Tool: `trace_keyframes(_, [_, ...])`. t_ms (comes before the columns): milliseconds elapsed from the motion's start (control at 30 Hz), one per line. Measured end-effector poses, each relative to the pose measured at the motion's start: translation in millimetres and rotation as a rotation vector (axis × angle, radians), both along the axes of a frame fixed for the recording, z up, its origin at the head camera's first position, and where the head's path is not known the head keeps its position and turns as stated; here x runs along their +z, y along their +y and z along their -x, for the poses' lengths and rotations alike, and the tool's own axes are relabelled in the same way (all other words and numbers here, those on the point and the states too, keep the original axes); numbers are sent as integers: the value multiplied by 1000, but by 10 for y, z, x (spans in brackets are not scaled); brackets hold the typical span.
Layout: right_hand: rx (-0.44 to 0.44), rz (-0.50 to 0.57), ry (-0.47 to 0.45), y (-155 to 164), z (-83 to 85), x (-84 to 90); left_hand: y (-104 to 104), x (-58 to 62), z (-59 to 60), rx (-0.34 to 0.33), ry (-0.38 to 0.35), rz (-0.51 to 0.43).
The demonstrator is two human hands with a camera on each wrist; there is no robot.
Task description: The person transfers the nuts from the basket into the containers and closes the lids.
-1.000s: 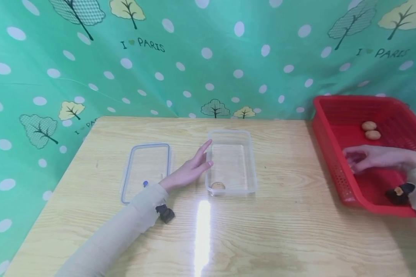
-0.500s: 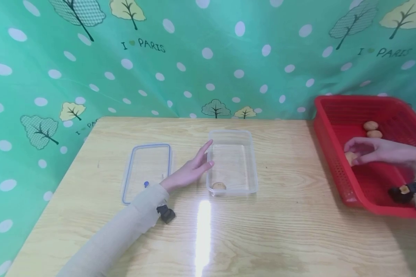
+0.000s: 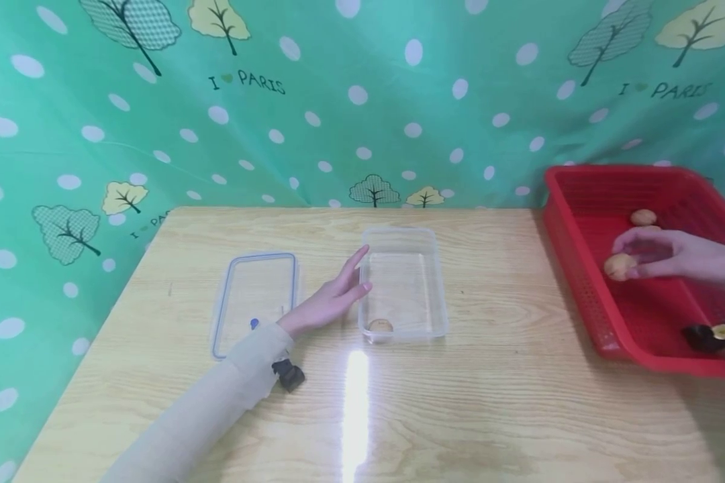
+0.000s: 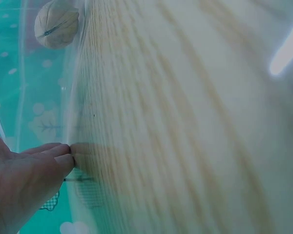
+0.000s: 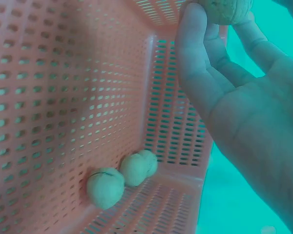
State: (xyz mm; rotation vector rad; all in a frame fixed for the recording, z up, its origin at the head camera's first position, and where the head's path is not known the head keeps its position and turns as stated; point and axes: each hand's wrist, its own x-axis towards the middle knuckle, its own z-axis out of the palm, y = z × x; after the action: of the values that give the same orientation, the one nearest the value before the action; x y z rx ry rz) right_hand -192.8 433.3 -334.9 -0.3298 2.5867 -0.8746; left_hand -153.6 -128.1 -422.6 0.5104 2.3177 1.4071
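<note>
My right hand (image 3: 646, 258) pinches a walnut (image 3: 619, 265) at its fingertips above the floor of the red basket (image 3: 586, 295); the same walnut (image 5: 224, 9) shows at the top of the right wrist view. More walnuts (image 5: 121, 176) lie in the basket's far corner. My left hand (image 3: 332, 295) rests flat with straight fingers against the left wall of the clear plastic container (image 3: 405, 248). One walnut (image 3: 380, 325) lies in the container's near end, also seen as a walnut (image 4: 56, 23) in the left wrist view.
The container's clear lid (image 3: 255, 298) with a blue rim lies flat on the wooden table (image 3: 495, 402) left of my left hand. A green spotted cloth hangs behind the table. The red basket stands at the table's right edge.
My right hand has lifted a walnut off the basket floor and moved it up and slightly back. The left hand has stayed against the container.
</note>
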Motion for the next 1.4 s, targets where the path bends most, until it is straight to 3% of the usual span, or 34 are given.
trace_keyframes(500, [73, 125, -43, -121, 33, 221, -2, 1, -7, -5, -7, -11])
trace_keyframes(767, [88, 108, 3, -361, -16, 364, -6, -6, 3, -3, -8, -12])
trace_keyframes(933, [84, 56, 85, -541, -55, 450, -11, -15, 19, -11, 15, -22])
trace_keyframes(1100, [40, 106, -56, -728, -115, 533, -10, -6, 26, -28, 16, -30])
trace_keyframes(1267, [104, 107, -1, -928, -156, 586, -14, -13, 21, -31, 21, -28])
trace_keyframes(1400, [94, 143, -50, -1067, -181, 605, -19, -15, 18, -27, 29, -32])
